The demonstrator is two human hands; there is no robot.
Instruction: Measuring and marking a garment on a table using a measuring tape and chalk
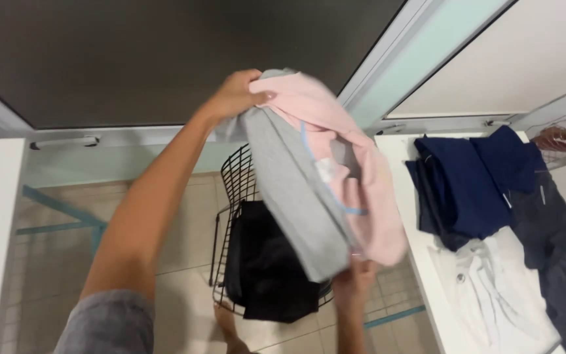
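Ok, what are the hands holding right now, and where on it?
Both hold the pink and grey garment: the left hand grips its top edge, and the right hand holds its bottom edge from below.

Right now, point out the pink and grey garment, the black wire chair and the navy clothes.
pink and grey garment (309,177), head view, grey panel.
black wire chair (240,177), head view, backrest grid.
navy clothes (466,190), head view, folded middle.
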